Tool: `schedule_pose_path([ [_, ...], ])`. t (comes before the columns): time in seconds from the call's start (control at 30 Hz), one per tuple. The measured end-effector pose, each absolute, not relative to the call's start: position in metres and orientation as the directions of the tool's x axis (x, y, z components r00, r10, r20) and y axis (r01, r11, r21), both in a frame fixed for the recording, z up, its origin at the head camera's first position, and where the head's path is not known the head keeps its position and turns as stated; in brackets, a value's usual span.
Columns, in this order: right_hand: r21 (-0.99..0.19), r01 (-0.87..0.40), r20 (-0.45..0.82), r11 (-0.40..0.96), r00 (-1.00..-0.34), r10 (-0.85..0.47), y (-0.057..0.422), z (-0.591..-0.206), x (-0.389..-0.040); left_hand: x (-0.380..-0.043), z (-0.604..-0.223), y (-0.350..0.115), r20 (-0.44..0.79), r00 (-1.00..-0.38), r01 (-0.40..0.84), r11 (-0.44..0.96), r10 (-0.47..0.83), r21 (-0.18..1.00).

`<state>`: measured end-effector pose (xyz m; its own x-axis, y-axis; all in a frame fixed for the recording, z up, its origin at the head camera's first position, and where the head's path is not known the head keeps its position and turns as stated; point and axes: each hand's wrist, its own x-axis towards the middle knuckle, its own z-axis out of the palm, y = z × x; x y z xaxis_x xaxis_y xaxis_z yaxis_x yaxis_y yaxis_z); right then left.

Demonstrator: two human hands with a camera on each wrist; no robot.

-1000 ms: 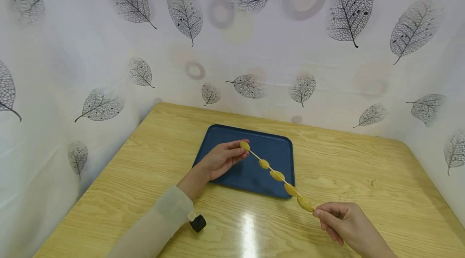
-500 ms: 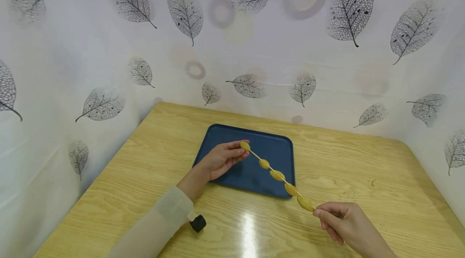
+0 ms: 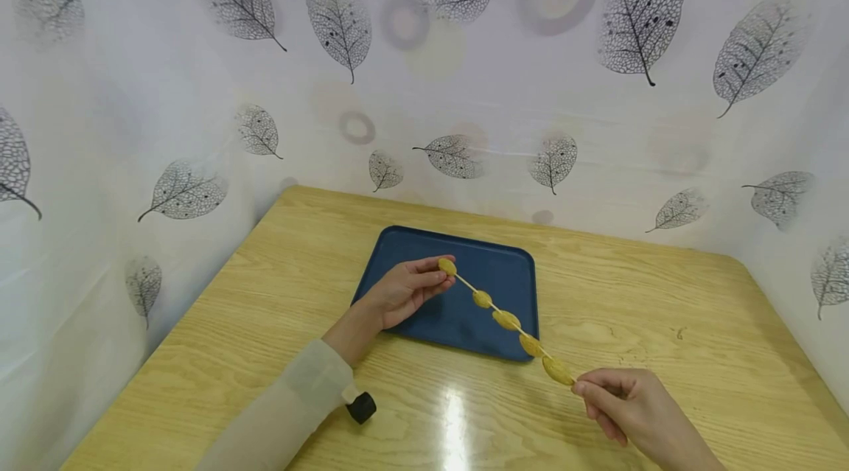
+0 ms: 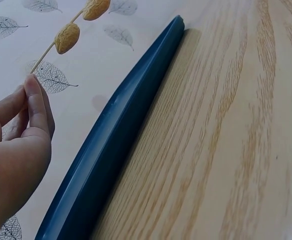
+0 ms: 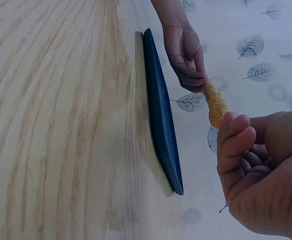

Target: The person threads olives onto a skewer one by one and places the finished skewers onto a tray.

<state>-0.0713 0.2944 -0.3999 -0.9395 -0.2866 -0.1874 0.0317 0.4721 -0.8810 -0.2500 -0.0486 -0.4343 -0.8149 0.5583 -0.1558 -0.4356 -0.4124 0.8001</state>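
A thin wooden skewer (image 3: 506,321) threaded with several golden-brown, wrinkled oval pieces slants through the air between both hands. Its far end is pinched by the left hand (image 3: 406,292), beside the last piece, over the tray's near left part. Thumb and fingertips of the right hand (image 3: 637,406) pinch the near end, low on the right and above the table. In the left wrist view, bare stick shows between the fingertips and the nearest visible piece (image 4: 67,38). The right wrist view shows the pieces (image 5: 216,105) lined up end-on, so most of the stick is hidden there.
A dark blue rectangular tray (image 3: 494,264) with a low raised rim lies on the wood-grain table (image 3: 265,294). Small dark crumbs lie on the table at the right. A white leaf-print curtain (image 3: 504,95) stands behind and at the sides. A black block (image 3: 361,407) sits at the left cuff.
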Motion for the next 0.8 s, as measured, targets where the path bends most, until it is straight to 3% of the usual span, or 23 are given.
schedule_pose_path([
  [0.8,-0.889,0.018,-0.173,0.458,-0.938,-0.3,0.2936,-0.401,-0.0723,-0.2504,-0.436,-0.0506,-0.127,-0.811,-0.419,-0.414,0.571,0.808],
])
